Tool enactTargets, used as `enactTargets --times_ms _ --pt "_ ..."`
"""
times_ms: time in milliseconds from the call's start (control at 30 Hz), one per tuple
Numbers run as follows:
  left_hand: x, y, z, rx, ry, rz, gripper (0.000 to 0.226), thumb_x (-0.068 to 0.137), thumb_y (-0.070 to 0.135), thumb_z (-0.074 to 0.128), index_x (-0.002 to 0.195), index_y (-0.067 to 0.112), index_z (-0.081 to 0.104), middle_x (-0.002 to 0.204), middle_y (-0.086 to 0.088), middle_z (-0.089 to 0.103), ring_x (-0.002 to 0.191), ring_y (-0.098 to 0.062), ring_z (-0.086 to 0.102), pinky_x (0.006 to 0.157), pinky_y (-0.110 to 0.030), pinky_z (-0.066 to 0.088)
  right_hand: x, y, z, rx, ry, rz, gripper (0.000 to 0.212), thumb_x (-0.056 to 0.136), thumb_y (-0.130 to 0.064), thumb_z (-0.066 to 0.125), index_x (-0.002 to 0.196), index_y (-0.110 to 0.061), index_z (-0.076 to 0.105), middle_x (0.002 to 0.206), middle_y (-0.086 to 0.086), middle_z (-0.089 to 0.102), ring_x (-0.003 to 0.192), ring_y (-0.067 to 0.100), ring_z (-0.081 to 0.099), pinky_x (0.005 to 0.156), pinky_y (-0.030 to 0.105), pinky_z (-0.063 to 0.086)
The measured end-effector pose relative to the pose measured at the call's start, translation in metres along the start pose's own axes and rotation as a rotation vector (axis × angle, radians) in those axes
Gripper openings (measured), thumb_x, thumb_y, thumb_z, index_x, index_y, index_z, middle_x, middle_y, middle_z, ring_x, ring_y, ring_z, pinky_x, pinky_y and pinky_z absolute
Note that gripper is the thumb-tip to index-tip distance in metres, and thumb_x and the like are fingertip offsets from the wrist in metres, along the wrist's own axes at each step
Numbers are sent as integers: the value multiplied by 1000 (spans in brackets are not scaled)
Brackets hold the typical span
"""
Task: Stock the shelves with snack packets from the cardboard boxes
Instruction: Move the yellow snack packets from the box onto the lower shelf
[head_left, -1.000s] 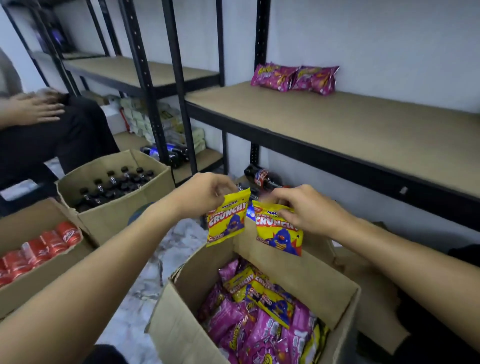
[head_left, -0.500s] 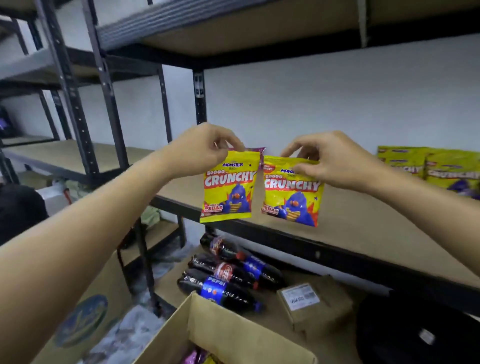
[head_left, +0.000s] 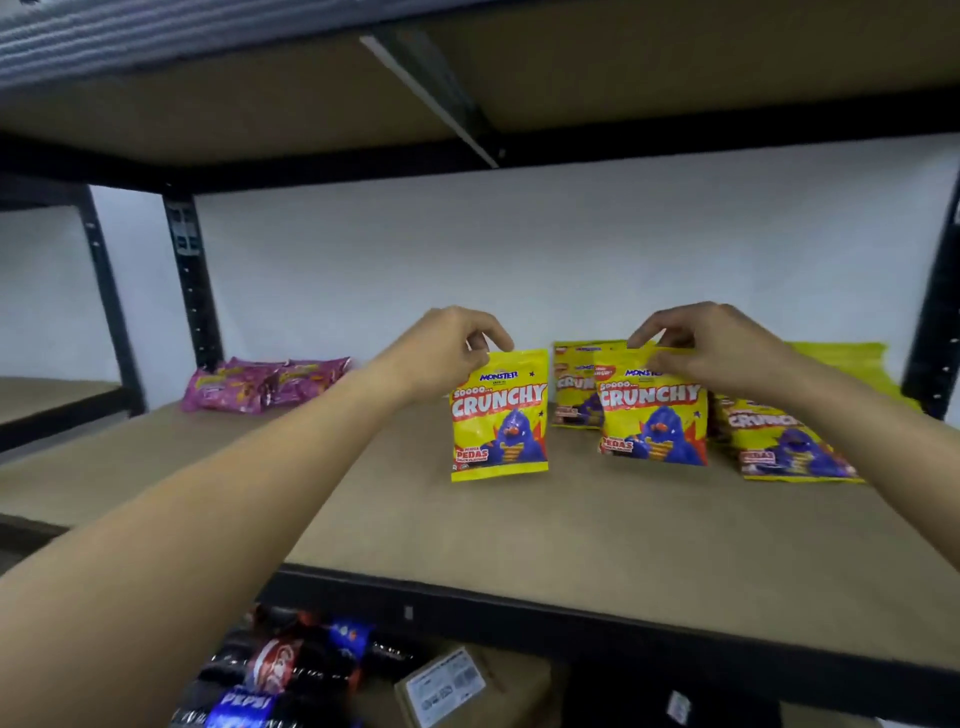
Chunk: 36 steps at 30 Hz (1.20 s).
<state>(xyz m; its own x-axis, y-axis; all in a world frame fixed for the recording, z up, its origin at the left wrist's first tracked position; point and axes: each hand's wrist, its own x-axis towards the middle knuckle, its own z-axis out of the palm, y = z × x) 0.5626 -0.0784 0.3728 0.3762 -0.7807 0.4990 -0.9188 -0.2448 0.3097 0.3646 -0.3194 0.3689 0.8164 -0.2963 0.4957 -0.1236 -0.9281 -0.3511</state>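
Note:
My left hand (head_left: 447, 348) pinches the top edge of a yellow Crunchy snack packet (head_left: 500, 415), which hangs upright over the brown shelf board (head_left: 467, 530). My right hand (head_left: 711, 348) pinches the top of a second yellow Crunchy packet (head_left: 652, 415), held upright a little further back. Behind and right of it, more yellow packets (head_left: 789, 441) stand on the shelf. Pink snack packets (head_left: 265, 384) lie at the shelf's back left. The cardboard box is out of view.
The shelf above (head_left: 467, 93) hangs low overhead. Black uprights (head_left: 189, 280) frame the bay on the left and right. Below the shelf lie soda bottles (head_left: 280, 670) and a small labelled carton (head_left: 467, 686). A white wall closes the back.
Both hands have carried their yellow packets from the box up and forward over the shelf board. The view has risen, so the box has dropped out of sight.

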Motion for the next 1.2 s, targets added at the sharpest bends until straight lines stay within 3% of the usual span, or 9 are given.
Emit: enactTargets --times_ms 200,333,467,533,733,900,1033,1200 --pt "53 8 69 -84 4 -21 31 97 4 50 97 30 67 93 -1 63 89 -17 64 66 -25 50 6 67 3 64 -48 83 21 90 -16 71 95 -37 71 99 -5 73 91 7 68 75 28 54" --pt "84 7 100 -75 80 -49 30 97 4 50 97 26 70 97 -2 63 92 -19 63 73 -31 53 18 86 12 103 -11 93 18 91 -12 70 99 -27 72 93 -11 67 86 -2 62 68 14 45" --pt "107 1 130 -97 155 -92 29 98 6 48 98 26 69 102 -2 63 91 -19 63 69 -30 54 34 100 28 64 57 122 27 91 -10 66 93 -38 67 99 3 70 88 17 67 78 35 56" --pt "117 -1 145 -101 188 -103 28 99 8 47 99 24 69 102 -3 66 89 -19 64 69 -32 53 36 106 39 -19 129 142 26 93 -10 61 102 -33 69 100 4 70 86 20 66 80 34 53" --pt "139 -5 177 -130 279 -94 22 100 11 51 102 23 69 107 -3 69 97 -16 65 82 -38 57 41 115 63 -421 197 144 49 92 -5 57 131 -35 55 112 4 69 117 25 56 101 40 38" --pt "150 -9 200 -147 319 -95 23 96 5 56 104 21 71 106 0 68 100 -15 63 87 -36 54 41 123 68 -474 203 156 53 91 -5 59 136 -32 50 131 -1 63 126 24 50 105 38 36" --pt "151 -11 213 -70 305 -58 25 93 5 59 111 20 68 110 1 63 113 -17 53 94 -33 48 40 119 69 -580 251 134 58 89 -5 55 141 -30 48 133 -1 56 126 24 43 102 40 31" --pt "143 -12 209 78 342 23 25 95 19 63 119 23 64 121 1 57 118 -18 43 96 -34 44 35 97 65 -534 83 38 40 89 -32 63 129 -33 57 129 0 49 128 24 39 109 45 29"
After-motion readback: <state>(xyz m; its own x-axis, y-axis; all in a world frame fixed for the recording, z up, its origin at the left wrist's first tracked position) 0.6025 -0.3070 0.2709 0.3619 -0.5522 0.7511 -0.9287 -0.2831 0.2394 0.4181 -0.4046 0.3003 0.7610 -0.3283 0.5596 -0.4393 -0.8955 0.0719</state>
